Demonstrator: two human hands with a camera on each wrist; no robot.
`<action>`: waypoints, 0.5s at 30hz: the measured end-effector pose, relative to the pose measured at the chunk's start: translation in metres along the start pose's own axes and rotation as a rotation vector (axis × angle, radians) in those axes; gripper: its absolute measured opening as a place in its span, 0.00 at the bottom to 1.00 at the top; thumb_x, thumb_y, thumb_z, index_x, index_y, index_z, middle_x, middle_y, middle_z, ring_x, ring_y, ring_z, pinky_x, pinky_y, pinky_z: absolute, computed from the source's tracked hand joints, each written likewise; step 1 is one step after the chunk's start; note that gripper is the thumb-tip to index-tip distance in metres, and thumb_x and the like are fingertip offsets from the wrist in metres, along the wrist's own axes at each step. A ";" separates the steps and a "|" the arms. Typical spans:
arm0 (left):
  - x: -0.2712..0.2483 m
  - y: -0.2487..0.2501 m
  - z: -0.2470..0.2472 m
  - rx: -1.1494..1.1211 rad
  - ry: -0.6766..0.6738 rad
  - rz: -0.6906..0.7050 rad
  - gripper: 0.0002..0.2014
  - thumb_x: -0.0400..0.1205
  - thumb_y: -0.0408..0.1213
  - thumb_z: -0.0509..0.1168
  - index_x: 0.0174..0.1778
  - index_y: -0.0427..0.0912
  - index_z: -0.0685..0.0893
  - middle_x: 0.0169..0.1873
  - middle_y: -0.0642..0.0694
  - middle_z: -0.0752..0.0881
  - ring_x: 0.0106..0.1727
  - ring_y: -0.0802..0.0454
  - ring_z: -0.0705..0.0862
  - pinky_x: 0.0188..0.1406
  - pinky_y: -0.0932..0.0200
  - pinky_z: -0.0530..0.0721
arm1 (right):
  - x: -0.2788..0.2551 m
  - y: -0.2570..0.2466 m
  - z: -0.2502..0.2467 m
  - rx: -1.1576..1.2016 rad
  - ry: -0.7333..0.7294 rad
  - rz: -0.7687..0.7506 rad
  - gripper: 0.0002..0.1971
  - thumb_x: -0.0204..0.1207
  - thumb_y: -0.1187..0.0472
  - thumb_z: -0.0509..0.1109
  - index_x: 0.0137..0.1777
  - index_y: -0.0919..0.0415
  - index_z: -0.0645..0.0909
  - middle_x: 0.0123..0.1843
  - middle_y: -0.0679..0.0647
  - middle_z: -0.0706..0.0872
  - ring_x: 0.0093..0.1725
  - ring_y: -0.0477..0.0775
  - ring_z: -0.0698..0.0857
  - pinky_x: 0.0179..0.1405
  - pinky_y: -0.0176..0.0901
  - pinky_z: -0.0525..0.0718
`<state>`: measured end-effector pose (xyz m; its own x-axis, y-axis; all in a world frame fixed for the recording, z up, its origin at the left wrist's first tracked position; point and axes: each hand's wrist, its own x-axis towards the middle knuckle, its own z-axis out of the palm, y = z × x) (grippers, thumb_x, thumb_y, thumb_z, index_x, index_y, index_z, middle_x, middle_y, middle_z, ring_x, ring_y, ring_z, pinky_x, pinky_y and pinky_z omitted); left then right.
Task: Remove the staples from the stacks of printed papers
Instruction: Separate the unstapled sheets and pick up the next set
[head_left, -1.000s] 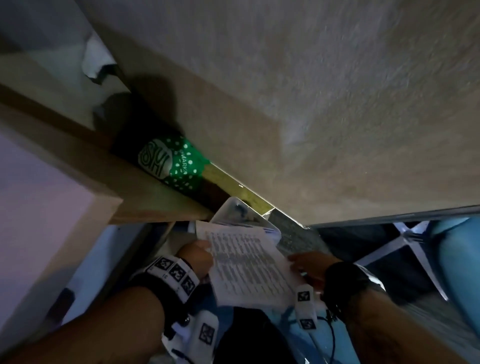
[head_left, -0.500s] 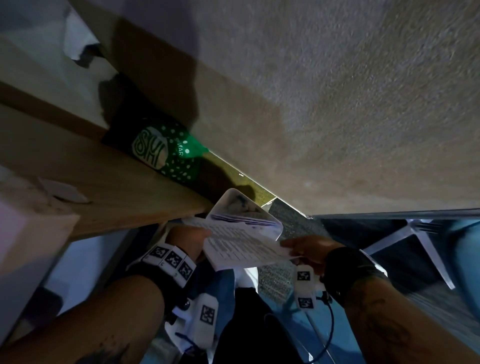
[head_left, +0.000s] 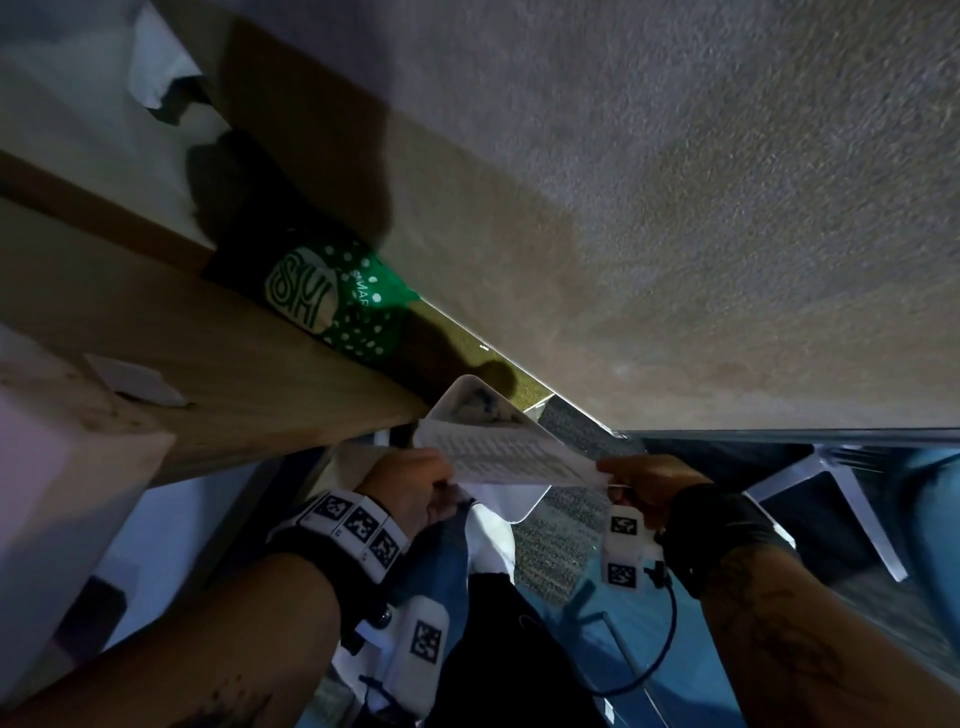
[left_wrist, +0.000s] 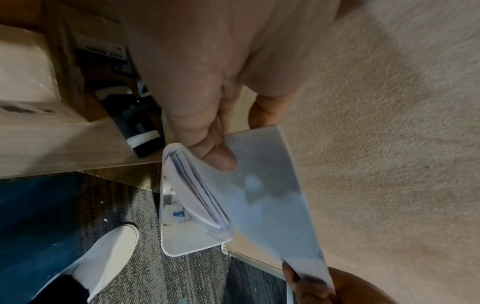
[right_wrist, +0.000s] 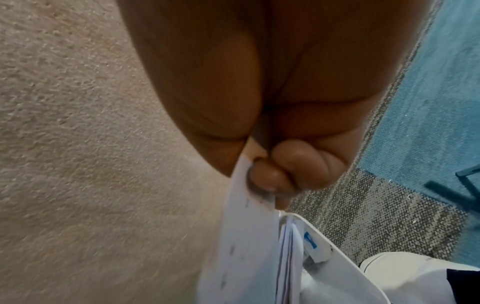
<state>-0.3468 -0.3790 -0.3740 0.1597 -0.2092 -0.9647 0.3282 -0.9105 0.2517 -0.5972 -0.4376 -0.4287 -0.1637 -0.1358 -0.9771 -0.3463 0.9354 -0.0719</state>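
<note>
A printed sheet (head_left: 504, 457) is held almost flat between both hands, low in the head view. My left hand (head_left: 415, 483) pinches its near-left edge, thumb (left_wrist: 218, 158) on top. My right hand (head_left: 639, 478) pinches the right corner with curled fingers (right_wrist: 272, 181). Directly under the sheet (left_wrist: 267, 185) stands a white bin (left_wrist: 182, 244) holding several loose papers (left_wrist: 197, 191) on edge and some scraps. The right wrist view shows the sheet (right_wrist: 246, 236) beside those papers (right_wrist: 288, 257) at the bin's rim (right_wrist: 350, 267). No staple or staple remover shows.
A wooden desk edge (head_left: 234, 374) runs on the left with a green dotted bag (head_left: 337, 301) behind it. A beige textured panel (head_left: 675, 208) fills the upper right. White chair legs (head_left: 857, 493) stand at right. My white shoe (left_wrist: 109, 253) rests on grey carpet beside the bin.
The sheet has tipped from facing me to nearly edge-on and flat over the bin. Both hands kept their hold and moved apart slightly.
</note>
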 end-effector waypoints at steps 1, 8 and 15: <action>-0.002 -0.002 0.002 0.022 -0.029 -0.008 0.08 0.85 0.26 0.58 0.42 0.40 0.79 0.36 0.41 0.81 0.33 0.49 0.80 0.36 0.55 0.80 | -0.001 0.000 -0.002 0.006 0.019 0.005 0.13 0.80 0.61 0.70 0.57 0.72 0.84 0.15 0.53 0.75 0.08 0.48 0.68 0.10 0.28 0.62; -0.009 -0.001 0.007 0.033 -0.165 0.052 0.03 0.83 0.29 0.66 0.46 0.42 0.82 0.34 0.48 0.86 0.27 0.57 0.87 0.23 0.66 0.85 | 0.000 0.008 -0.002 0.054 0.070 0.049 0.14 0.82 0.60 0.69 0.35 0.66 0.81 0.13 0.52 0.76 0.08 0.46 0.69 0.10 0.30 0.65; 0.009 -0.003 -0.006 0.248 0.000 0.131 0.18 0.83 0.33 0.66 0.68 0.32 0.77 0.50 0.39 0.81 0.57 0.39 0.82 0.67 0.43 0.79 | -0.001 0.001 0.028 0.287 0.021 -0.066 0.04 0.80 0.75 0.63 0.47 0.74 0.79 0.20 0.61 0.80 0.16 0.52 0.78 0.11 0.31 0.72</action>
<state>-0.3407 -0.3756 -0.3832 0.1857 -0.3306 -0.9253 0.0664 -0.9353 0.3475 -0.5713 -0.4274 -0.4333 -0.1697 -0.2031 -0.9643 -0.0821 0.9781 -0.1915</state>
